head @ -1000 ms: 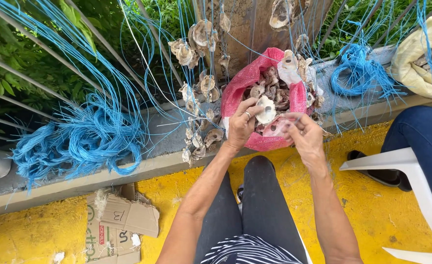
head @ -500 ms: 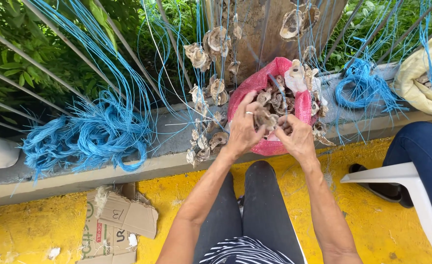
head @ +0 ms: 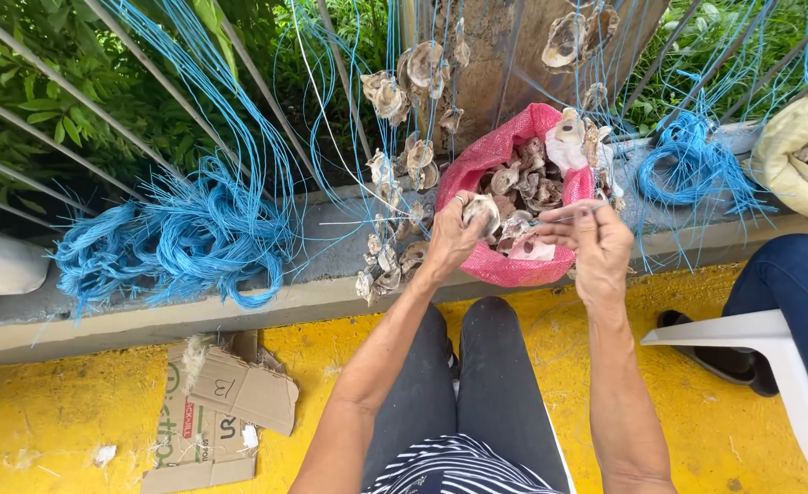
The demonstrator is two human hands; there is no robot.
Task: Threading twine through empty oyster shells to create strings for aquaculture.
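My left hand [head: 451, 240] grips a pale oyster shell [head: 482, 209] just in front of a pink mesh sack [head: 500, 265] full of shells on a concrete ledge. My right hand [head: 594, 240] is pinched on a thin white line [head: 576, 212] that runs toward the shell. Strings of shells [head: 395, 174] hang on blue twine to the left of the sack, against a tree trunk [head: 513, 55].
A heap of blue twine [head: 189, 242] lies on the ledge [head: 239, 302] at left, another bundle [head: 696, 169] at right. A yellow sack [head: 802, 151] with shells sits far right. Torn cardboard [head: 225, 402] lies on the yellow floor. A person's jeans leg [head: 788, 284] and white chair [head: 774, 352] are at right.
My left hand has lifted one shell out of the sack and drawn it left. My right hand has taken hold of a thin line and moved right.
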